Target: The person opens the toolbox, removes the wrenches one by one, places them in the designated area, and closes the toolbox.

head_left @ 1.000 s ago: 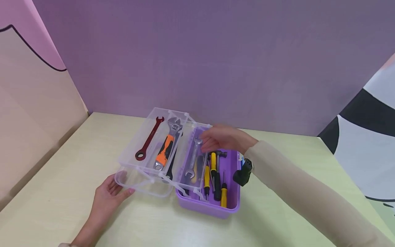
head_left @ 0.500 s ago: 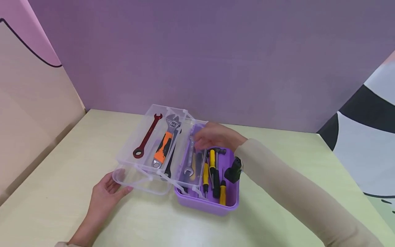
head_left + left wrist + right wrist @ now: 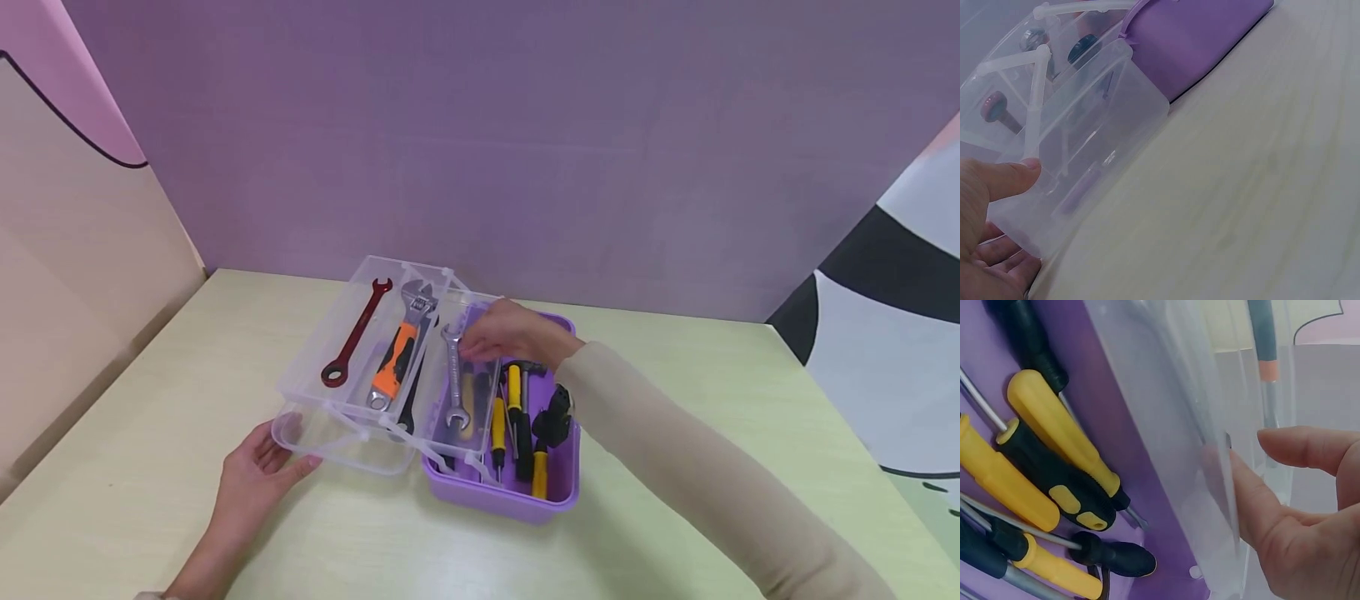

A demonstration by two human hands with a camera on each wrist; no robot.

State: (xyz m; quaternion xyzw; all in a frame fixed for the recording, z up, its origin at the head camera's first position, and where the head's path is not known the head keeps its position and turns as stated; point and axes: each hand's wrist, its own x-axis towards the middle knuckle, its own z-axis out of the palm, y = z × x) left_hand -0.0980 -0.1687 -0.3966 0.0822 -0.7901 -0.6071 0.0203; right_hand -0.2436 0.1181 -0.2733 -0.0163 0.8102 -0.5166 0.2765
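Observation:
My left hand (image 3: 255,475) grips the near left corner of the toolbox's clear lid (image 3: 360,454), thumb above and fingers curled underneath, as the left wrist view shows. My right hand (image 3: 510,333) reaches into the inner clear tray (image 3: 483,433), fingertips right beside a silver combination wrench (image 3: 454,379). In the right wrist view its thumb (image 3: 1297,445) stands apart from the index finger, which is partly behind the tray wall. A red combination wrench (image 3: 356,333) and an orange-handled adjustable wrench (image 3: 396,358) lie in the outer clear tray (image 3: 307,371).
The purple toolbox base (image 3: 510,504) holds yellow-handled screwdrivers (image 3: 498,429), a hammer (image 3: 523,417) and other tools. A black wrist device (image 3: 553,417) overlaps it. A pale table (image 3: 675,467) spreads around, with a purple wall (image 3: 525,167) behind.
My right hand has moved left across the inner tray, and the far end of the silver wrench has swung left. The left hand stays on the lid; the head view shifts slightly.

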